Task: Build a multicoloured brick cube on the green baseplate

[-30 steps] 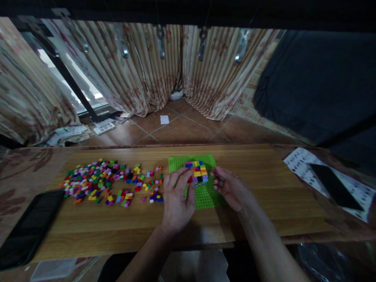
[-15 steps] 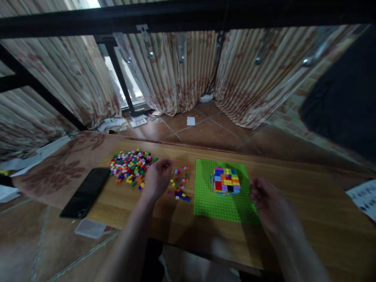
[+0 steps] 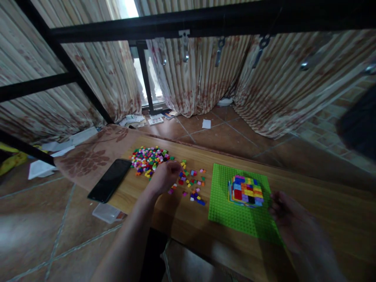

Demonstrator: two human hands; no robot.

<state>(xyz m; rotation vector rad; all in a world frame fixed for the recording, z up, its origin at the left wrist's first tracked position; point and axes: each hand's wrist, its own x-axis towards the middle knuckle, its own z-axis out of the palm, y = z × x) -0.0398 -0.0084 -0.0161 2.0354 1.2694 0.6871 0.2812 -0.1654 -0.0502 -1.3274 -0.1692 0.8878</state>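
Note:
My left hand (image 3: pixel 167 175) is over the wooden table, between a heap of small toy bricks (image 3: pixel 148 159) and several scattered bricks (image 3: pixel 190 183). Its fingers are curled into a pinch, and whatever lies in them is too small or hidden to make out. A square block built of many-coloured bricks (image 3: pixel 246 190) stands on a green baseplate (image 3: pixel 219 211). Beside the right edge of that plate is my right hand (image 3: pixel 289 215), apart from the built block. Its fingers are bent together, somewhat blurred and in shadow, and their content cannot be made out.
A black phone (image 3: pixel 110 181) lies at the table's left end, by a brown patterned cloth (image 3: pixel 91 150). Below it, a clear plastic box (image 3: pixel 106 213) is on the tiled floor. A dark metal bar (image 3: pixel 205 21) with hanging hooks crosses above; curtains hang behind.
My view has turned left, so the table and its things appear farther right. My left hand has shifted slightly left over the bricks, uncovering some. My right hand stays beside the baseplate.

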